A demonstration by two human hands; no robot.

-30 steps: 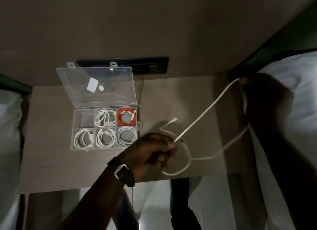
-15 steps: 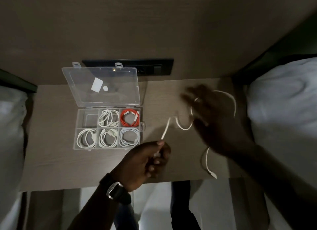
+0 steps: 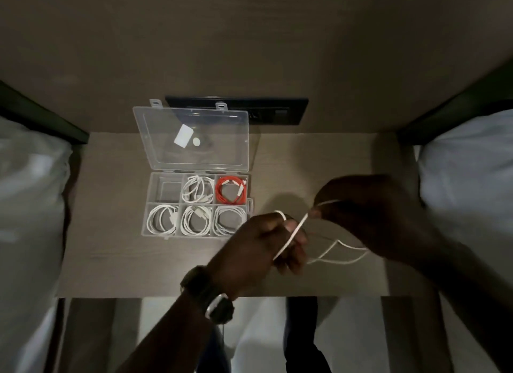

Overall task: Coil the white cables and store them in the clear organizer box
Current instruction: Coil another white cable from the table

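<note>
A loose white cable [image 3: 294,233] runs between both hands above the small table [image 3: 111,247]. My left hand [image 3: 261,247] grips one part of it, with a loop over the fingers. My right hand [image 3: 369,214] pinches the cable a little higher and to the right; the rest trails in a slack curve onto the table under my right wrist. The clear organizer box [image 3: 148,206] lies open to the left of my hands, lid [image 3: 194,139] tipped back. Its compartments hold several coiled white cables [image 3: 197,190] and one orange cable [image 3: 231,190]; the back-left compartment looks empty.
A black socket panel [image 3: 277,111] sits on the wall behind the box. White bedding flanks the table on the left [image 3: 30,192] and right [image 3: 469,172]. The table's front edge is just below my left wrist, which wears a dark watch [image 3: 213,297].
My right hand has swept from far right, in over the table and down to my left hand, taking hold of the cable again. The long stretched span has become a short one with slack on the table.
</note>
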